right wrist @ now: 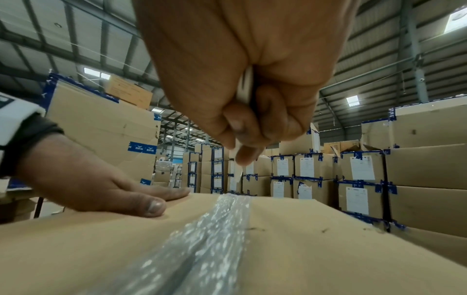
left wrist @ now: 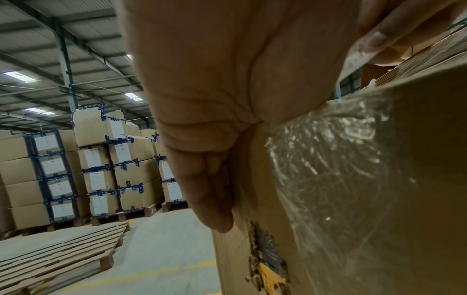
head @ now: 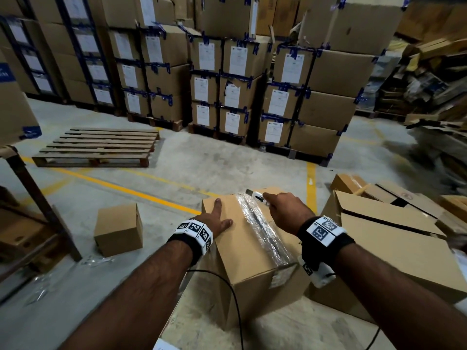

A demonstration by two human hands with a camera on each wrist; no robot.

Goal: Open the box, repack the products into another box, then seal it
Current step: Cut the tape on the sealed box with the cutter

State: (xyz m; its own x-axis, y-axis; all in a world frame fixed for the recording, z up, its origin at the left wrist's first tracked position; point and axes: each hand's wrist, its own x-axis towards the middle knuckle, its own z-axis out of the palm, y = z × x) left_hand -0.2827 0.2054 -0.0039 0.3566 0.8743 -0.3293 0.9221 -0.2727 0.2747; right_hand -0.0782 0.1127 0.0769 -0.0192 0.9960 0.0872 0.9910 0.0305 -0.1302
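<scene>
A brown cardboard box (head: 242,251) stands closed in front of me, its top seam covered by a strip of clear tape (head: 262,226). My left hand (head: 217,218) lies flat on the box top left of the tape, fingers straight (right wrist: 106,191). My right hand (head: 283,208) grips a white utility knife (head: 257,197) with its blade out over the far end of the tape. In the right wrist view the knife (right wrist: 243,89) shows between my curled fingers above the tape (right wrist: 209,225). The left wrist view shows the left hand's palm (left wrist: 227,99) against the box edge (left wrist: 379,179).
A larger box (head: 394,246) with loose flaps stands to the right, touching my box. A small closed box (head: 118,229) sits on the floor at left. A wooden pallet (head: 101,146) lies further back. Stacks of labelled cartons (head: 252,84) fill the background. A black cable (head: 235,299) hangs below.
</scene>
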